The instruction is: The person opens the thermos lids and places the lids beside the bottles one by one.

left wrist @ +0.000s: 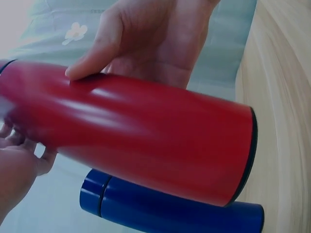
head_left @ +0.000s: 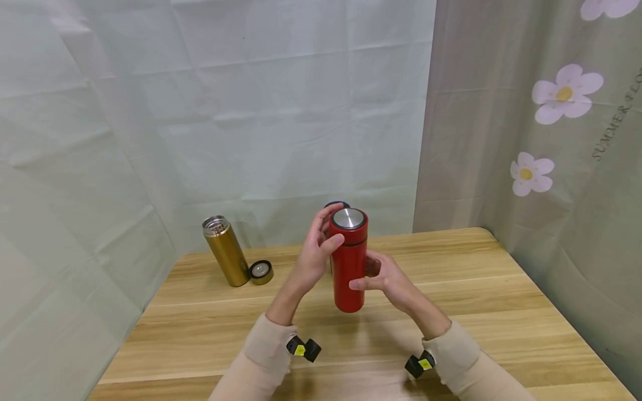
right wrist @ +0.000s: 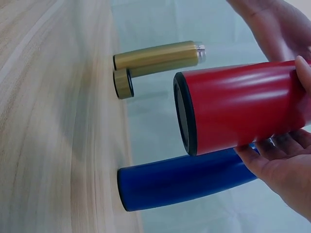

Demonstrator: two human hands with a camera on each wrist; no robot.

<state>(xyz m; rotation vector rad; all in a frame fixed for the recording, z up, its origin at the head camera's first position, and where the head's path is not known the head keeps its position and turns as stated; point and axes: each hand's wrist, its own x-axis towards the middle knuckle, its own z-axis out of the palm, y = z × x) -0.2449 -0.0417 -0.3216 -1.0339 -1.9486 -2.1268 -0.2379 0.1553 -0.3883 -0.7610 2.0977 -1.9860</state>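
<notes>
A red thermos bottle (head_left: 348,273) with a steel-topped lid (head_left: 349,218) is held upright above the table, its base off the wood in both wrist views. My left hand (head_left: 316,250) grips it at the lid, thumb in front and fingers around the far side. Lower on the body, my right hand (head_left: 388,281) grips it from the right, thumb across the front. Behind it stands a blue thermos bottle (right wrist: 184,180), mostly hidden in the head view. The lid is on the red bottle; whether it is loosened I cannot tell.
A gold thermos bottle (head_left: 228,256) stands uncapped at the table's back left, its gold lid (head_left: 261,272) lying beside its base. The wooden table (head_left: 200,340) ends at a pale curtain (head_left: 301,122) behind and a flowered one (head_left: 567,184) on the right.
</notes>
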